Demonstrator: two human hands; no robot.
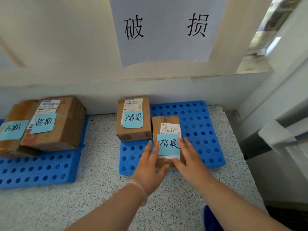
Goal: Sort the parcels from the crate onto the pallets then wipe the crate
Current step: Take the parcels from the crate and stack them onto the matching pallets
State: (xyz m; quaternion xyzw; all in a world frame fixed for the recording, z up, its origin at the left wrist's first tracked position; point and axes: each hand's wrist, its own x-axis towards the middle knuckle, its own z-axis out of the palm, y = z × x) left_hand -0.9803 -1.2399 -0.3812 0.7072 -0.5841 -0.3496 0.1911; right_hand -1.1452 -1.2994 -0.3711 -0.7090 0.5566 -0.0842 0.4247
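Note:
A small cardboard parcel [166, 124] with a blue note lies on the right blue pallet [196, 124]. My left hand [150, 165] and my right hand [188, 160] flank it, fingers straight and touching its near sides. A second parcel [133, 119] with the same blue note sits just behind and to the left on this pallet. On the left blue pallet [38, 169] stand two taped parcels [55, 124] with different blue notes. The crate is out of view.
A white paper sign [165, 29] hangs on the wall above the right pallet. Speckled floor [100, 147] runs between the pallets. A white door frame [283, 114] rises at the right, and a dark blue object [211, 219] shows at the bottom edge.

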